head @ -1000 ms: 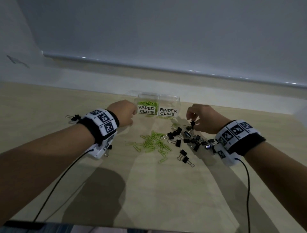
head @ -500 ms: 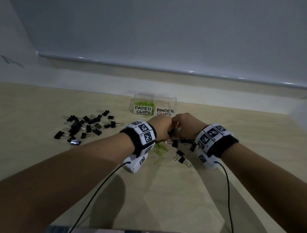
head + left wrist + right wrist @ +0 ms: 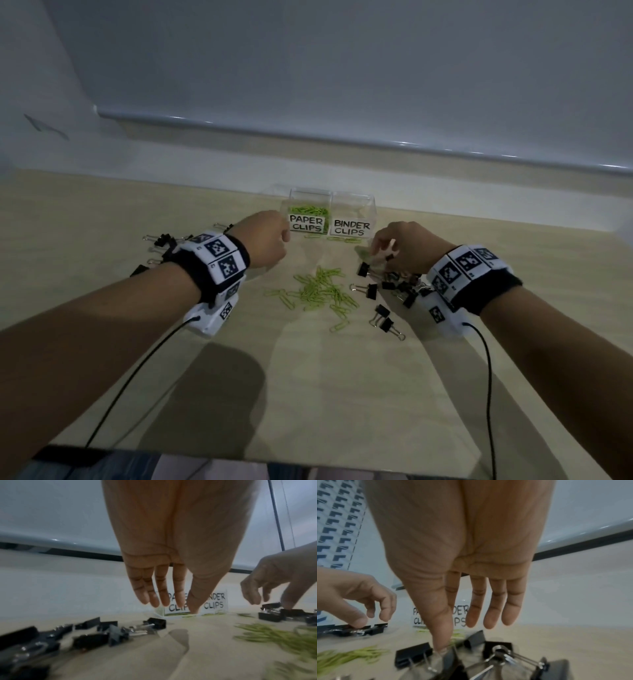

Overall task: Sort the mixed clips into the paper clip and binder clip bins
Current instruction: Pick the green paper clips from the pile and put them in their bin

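Observation:
Two clear bins stand at the back: the paper clip bin [image 3: 310, 205] with green clips inside, and the binder clip bin [image 3: 352, 209] to its right. A loose heap of green paper clips [image 3: 320, 291] lies in front of them. Black binder clips [image 3: 394, 284] are heaped on the right, and another group of binder clips [image 3: 164, 240] lies on the left. My left hand [image 3: 270, 236] hovers beside the paper clip bin with its fingers [image 3: 161, 599] hanging straight and holding nothing. My right hand [image 3: 390, 243] reaches down into the right heap, where its thumb tip touches a binder clip [image 3: 412, 655]. Its other fingers are straight.
Two separate binder clips [image 3: 385, 318] lie near the front of the heaps. A few green clips [image 3: 342, 240] sit on the wooden table [image 3: 308, 394] just before the bins. A white wall ledge [image 3: 342, 137] runs behind, and cables trail from both wrists.
Half a second ago both hands met over the middle of the clips. They have since parted, the left toward the paper clip bin and the right over the right binder clip heap.

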`<state>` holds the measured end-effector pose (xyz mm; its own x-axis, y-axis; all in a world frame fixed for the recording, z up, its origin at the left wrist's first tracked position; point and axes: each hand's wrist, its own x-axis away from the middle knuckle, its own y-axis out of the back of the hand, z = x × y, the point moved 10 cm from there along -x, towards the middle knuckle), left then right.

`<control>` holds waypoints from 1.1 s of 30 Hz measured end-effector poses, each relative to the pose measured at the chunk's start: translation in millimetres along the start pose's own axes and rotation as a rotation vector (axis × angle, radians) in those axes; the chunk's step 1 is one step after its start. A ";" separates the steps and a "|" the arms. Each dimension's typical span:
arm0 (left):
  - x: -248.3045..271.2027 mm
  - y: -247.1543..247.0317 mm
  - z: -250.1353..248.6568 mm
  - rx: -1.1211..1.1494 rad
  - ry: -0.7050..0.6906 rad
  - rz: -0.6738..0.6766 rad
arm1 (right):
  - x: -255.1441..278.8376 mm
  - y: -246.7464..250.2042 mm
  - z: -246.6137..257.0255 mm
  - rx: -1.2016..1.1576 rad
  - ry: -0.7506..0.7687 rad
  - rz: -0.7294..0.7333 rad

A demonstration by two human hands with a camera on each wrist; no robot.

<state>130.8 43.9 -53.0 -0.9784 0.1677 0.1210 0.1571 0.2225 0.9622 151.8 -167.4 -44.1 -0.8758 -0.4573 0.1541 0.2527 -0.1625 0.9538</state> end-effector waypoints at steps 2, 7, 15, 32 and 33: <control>5.8 -5.3 -22.6 0.094 -0.091 0.005 | 1.7 -0.4 11.7 -0.015 0.048 -0.033; -2.7 -28.3 -89.5 0.034 -0.303 0.070 | 1.3 -27.8 39.8 0.096 0.142 0.045; -35.7 -45.7 -97.3 -0.230 -0.218 0.159 | 20.1 -11.4 -2.3 0.036 0.003 0.045; 10.1 -20.4 -53.6 0.014 -0.187 0.186 | -25.5 -26.5 47.8 0.143 0.048 -0.017; 10.8 -21.4 -51.3 -0.010 -0.185 0.208 | -26.5 -26.7 44.3 0.138 0.022 0.000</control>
<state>109.9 -8.4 -59.7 -0.8841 0.3814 0.2701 0.3493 0.1553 0.9240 150.0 -112.2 -62.2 -0.8663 -0.4764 0.1504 0.1927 -0.0409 0.9804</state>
